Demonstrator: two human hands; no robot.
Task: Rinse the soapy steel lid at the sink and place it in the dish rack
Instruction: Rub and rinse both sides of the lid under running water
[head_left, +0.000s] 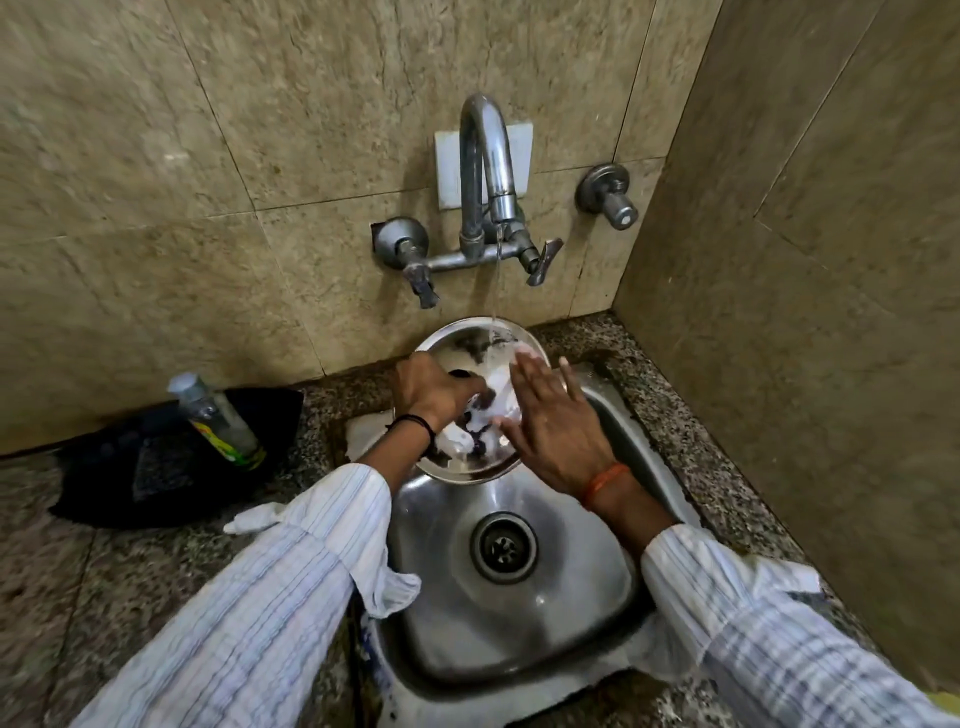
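Round shiny steel lid (470, 343), foam-smeared; glossy dented steel sink (519, 623); speckled rough granite counter (171, 561) at 9 o'clock.

Clear bottle (218, 421) on black cloth (156, 467), speckled granite counter (62, 571), beige wall tiles (156, 156)

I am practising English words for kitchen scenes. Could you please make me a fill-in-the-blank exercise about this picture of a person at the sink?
1. Water from the ____ falls onto the steel lid.
2. The left hand holds the lid, and the ____ hand lies flat with straight fingers on its soapy face.
3. The lid is held above the steel sink, whose ____ shows in the middle of its floor.
4. A clear bottle leans on the counter, to the ____ of the sink.

Missing words: tap; right; drain; left
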